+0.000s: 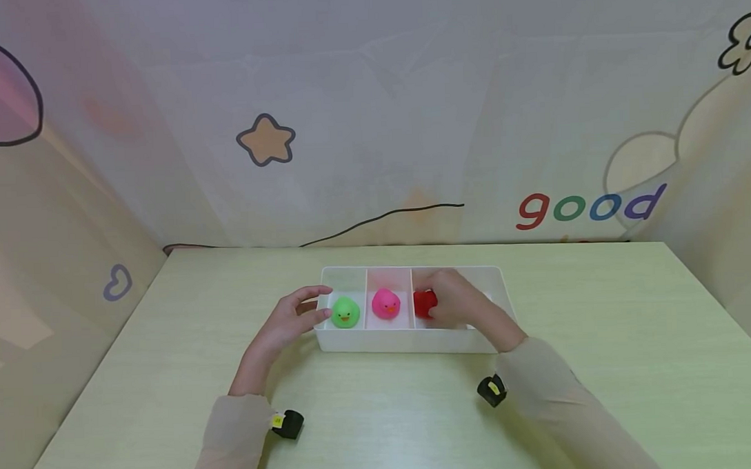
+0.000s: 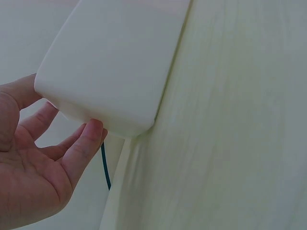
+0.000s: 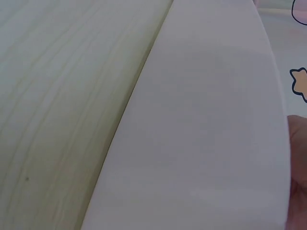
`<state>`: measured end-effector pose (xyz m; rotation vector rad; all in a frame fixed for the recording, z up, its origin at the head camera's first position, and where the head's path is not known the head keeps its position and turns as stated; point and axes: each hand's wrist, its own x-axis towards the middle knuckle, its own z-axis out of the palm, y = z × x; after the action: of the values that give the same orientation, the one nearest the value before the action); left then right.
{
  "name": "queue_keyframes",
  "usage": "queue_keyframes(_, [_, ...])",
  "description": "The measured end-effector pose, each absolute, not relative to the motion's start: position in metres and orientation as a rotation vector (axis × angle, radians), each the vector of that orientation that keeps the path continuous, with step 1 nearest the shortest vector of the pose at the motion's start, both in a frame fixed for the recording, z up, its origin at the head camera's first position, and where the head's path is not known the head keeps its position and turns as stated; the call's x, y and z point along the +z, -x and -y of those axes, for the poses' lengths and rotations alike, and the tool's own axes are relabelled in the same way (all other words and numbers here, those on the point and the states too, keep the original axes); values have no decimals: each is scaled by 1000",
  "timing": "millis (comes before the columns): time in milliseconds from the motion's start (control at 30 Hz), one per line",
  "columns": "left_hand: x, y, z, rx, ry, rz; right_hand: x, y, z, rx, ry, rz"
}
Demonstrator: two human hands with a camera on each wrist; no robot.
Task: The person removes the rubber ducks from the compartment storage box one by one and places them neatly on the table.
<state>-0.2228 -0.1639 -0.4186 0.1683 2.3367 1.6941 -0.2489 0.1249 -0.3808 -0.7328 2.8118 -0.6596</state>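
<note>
Left hand (image 1: 293,316) is gripping white tray (image 1: 398,340) by its left edge, likely steadying it; right hand (image 1: 457,298) is pinching red toy (image 1: 424,304) inside, third compartment (image 1: 418,274) from that edge, probably controlling its position.

Head view high, facing forward-down — both wrist views close, sharing tray (image 1: 404,340).

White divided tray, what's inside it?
A green duck, a pink duck and a red toy, partly covered by the right hand; anything else under that hand is hidden.
</note>
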Motion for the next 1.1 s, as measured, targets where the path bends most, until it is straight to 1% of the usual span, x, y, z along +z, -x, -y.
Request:
queue_keyframes(133, [-401, 213, 159, 1695, -169, -2325, -382, 248, -121, -568, 775, -2845])
queue_keyframes(233, [-398, 212, 158, 1694, -161, -2325, -383, 248, -120, -532, 822, -2873])
queue_keyframes(367, [-414, 220, 162, 1706, -170, -2326, -385, 248, -119, -505, 922, -2906])
queue_keyframes(500, [-416, 221, 162, 1716, -179, -2317, -384, 248, -119, -462, 976, -2927])
queue_keyframes(833, [-416, 221, 162, 1718, -171, -2313, -374, 243, -124, -571, 819, -2871])
queue_keyframes(1100, [-416, 221, 163, 1726, -169, -2303, -370, 236, -134, -735, 816, -2908])
